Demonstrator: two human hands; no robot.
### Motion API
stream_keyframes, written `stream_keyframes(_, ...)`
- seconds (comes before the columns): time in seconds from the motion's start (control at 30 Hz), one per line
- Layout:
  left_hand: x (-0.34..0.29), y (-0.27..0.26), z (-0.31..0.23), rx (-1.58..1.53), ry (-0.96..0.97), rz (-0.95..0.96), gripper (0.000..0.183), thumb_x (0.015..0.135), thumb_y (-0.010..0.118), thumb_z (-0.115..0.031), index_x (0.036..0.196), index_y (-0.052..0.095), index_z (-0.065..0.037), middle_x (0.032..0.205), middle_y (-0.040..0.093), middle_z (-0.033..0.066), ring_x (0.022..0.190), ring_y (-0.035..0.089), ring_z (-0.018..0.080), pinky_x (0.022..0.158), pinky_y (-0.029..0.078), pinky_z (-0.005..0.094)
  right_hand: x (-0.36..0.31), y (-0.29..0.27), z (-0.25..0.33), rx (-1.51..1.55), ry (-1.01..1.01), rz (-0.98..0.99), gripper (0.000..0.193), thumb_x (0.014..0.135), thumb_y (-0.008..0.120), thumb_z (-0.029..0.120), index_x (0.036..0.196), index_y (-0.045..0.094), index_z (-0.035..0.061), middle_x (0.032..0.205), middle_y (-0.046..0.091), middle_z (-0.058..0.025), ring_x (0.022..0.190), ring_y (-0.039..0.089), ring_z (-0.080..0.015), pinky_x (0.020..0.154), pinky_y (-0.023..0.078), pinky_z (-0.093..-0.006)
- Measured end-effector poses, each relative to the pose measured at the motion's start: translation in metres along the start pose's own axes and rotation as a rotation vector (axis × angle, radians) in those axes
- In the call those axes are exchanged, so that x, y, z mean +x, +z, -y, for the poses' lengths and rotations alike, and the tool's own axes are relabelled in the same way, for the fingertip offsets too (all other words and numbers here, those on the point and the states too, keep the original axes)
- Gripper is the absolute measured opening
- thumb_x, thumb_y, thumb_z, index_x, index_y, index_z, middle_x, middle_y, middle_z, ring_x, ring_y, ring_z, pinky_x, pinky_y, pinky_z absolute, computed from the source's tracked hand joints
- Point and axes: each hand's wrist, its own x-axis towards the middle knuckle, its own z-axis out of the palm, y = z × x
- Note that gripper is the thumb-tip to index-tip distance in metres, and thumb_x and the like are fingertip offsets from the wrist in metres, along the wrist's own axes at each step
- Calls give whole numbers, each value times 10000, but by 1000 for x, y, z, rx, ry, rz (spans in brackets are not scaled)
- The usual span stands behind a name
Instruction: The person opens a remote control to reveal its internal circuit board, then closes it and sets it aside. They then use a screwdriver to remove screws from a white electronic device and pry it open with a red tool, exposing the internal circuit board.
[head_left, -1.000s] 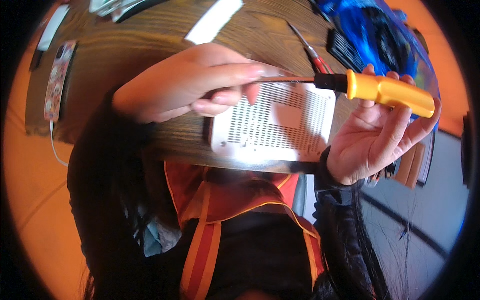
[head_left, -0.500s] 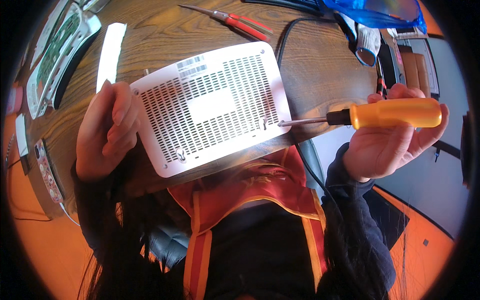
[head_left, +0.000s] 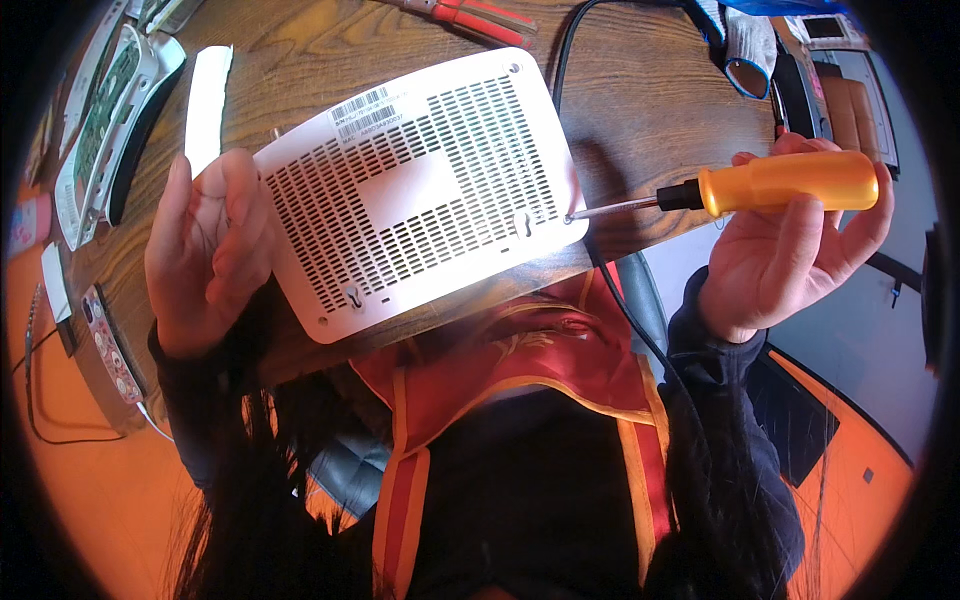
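A white router-like box (head_left: 405,190) is tilted over the table's near edge, its slotted, labelled underside facing up. My left hand (head_left: 208,255) grips its left edge, with the fingers curled and the thumb raised. In my right hand (head_left: 775,250) is a screwdriver (head_left: 790,184) with a fat yellow handle, held between thumb and fingers. Its shaft points left, and the tip rests at the screw hole in the box's near right corner. Whether a screw sits in that hole I cannot tell.
A second screwdriver with a red handle (head_left: 485,20) lies beyond the box. Left are a white strip (head_left: 208,110), a casing with a green circuit board (head_left: 110,140) and a patterned phone (head_left: 112,345). A black cable (head_left: 562,80) and a work glove (head_left: 750,52) lie right.
The view has shifted a little, so the red screwdriver sits higher in it. The box and both hands keep nearly the same pose, the screwdriver tip still at the corner hole.
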Motion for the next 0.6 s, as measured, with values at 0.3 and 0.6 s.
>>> stream_keyframes(0.3, 2, -2, 2, 11, 26, 46, 420, 953, 204, -393, 781, 414, -73, 459, 343, -57, 305, 246, 37, 328, 223, 151, 12, -10, 9, 91, -28, 449, 473, 850, 475, 48, 1246, 347, 272, 1161, 435, -176, 1003, 486, -250, 736, 522, -404)
stream_keyframes(0.6, 1, -2, -1, -28, -5, 46, 415, 954, 205, -389, 792, 405, -64, 475, 337, -52, 314, 243, 32, 324, 216, 148, 11, 3, 7, -115, -60, 205, 435, 836, 493, 46, 1238, 357, 138, 1046, 521, -195, 911, 571, -279, 660, 555, -412)
